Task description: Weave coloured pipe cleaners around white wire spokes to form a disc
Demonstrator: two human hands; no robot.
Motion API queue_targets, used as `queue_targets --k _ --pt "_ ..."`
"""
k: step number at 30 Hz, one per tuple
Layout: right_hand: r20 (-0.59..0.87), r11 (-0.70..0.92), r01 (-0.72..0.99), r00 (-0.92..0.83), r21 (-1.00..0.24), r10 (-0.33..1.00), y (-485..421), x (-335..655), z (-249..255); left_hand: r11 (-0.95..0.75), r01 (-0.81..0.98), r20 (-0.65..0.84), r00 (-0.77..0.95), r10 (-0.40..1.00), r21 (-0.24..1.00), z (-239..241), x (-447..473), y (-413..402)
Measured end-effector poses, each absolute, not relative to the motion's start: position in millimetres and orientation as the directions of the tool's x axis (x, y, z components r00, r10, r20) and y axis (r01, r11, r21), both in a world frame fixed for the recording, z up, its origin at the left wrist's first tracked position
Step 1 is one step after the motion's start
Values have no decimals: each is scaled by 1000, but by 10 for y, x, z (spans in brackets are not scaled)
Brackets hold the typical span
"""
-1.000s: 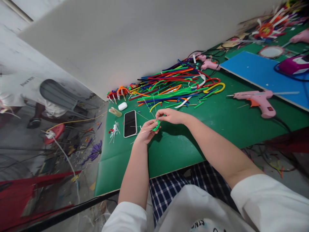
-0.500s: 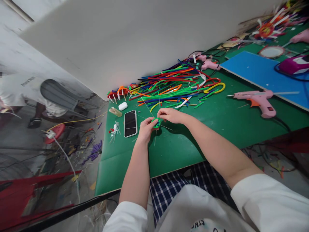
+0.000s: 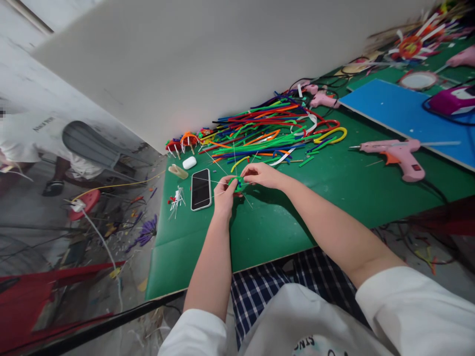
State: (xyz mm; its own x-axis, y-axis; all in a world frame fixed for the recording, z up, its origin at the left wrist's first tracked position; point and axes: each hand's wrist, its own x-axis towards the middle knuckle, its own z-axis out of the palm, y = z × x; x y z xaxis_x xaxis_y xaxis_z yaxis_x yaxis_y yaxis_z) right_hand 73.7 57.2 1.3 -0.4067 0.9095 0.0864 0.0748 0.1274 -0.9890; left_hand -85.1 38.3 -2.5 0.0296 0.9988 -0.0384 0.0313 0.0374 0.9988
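Between my hands, just above the green table (image 3: 267, 237), is a small green pipe-cleaner piece (image 3: 237, 184) with several thin pale wires sticking out around it. My left hand (image 3: 224, 193) pinches its left side between thumb and fingers. At its right edge my right hand (image 3: 260, 175) is closed, fingertips pressed together on the piece or one of its wires; the exact hold is too small to make out. Left of my left hand lies a phone (image 3: 201, 189). A heap of coloured pipe cleaners (image 3: 260, 131) is spread beyond both hands.
To the right lies a pink glue gun (image 3: 397, 153) with its cord, near a blue board (image 3: 415, 116). A white case (image 3: 189, 162), a bundle of thin wires (image 3: 177, 201) and red-orange pieces (image 3: 189, 139) sit at left. A seated person (image 3: 37, 138) is beyond the table.
The green piece has turned in my fingers, so its wires point in different directions. Both hands have shifted slightly, the piece moving a little left and away from me.
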Motion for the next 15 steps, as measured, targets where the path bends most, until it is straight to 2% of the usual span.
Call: queue_targets --k 6,15 --pt "72 77 -5 -412 -997 908 559 724 7 10 74 -12 28 1000 997 -26 -841 370" --pt "76 78 5 -194 -997 978 514 514 -68 11 110 -11 5 1000 994 -48 -832 369"
